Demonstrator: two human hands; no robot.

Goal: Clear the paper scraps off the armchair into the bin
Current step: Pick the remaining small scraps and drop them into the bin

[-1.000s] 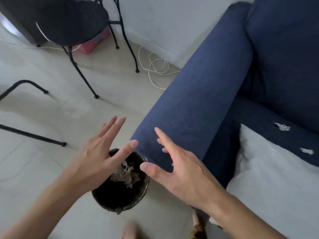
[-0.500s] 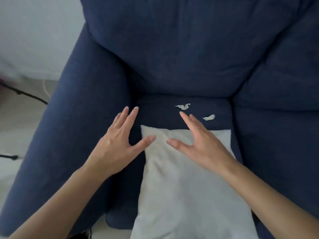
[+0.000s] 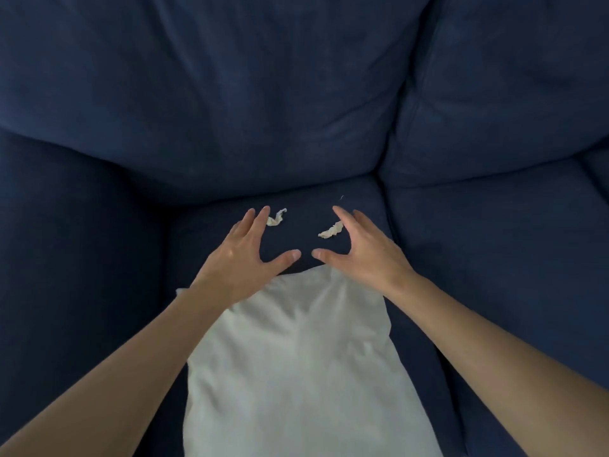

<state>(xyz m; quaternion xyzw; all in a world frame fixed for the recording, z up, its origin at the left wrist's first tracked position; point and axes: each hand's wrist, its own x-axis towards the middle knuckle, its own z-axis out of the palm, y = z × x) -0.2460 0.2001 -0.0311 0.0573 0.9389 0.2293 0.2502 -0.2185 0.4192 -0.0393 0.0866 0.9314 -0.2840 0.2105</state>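
Navy armchair (image 3: 230,94) fills frame; white pillow (image 3: 296,357) on seat, lower centre. Two paper scraps on bare seat strip at frame centre, between pillow and backrest. Left scrap (image 3: 276,218) just beside left hand (image 3: 244,258) fingertips, possibly touching, hard to judge. Right scrap (image 3: 330,230) at index finger of right hand (image 3: 365,255), contact unclear. Both hands spread, fingers extended, thumbs pointing toward each other, nothing grasped. Forearms enter from lower corners. Bin out of frame.

Navy armchair seat (image 3: 306,206) is occupied by a white pillow (image 3: 296,357) at front. Two paper scraps (image 3: 276,218) (image 3: 330,230) are seen behind it
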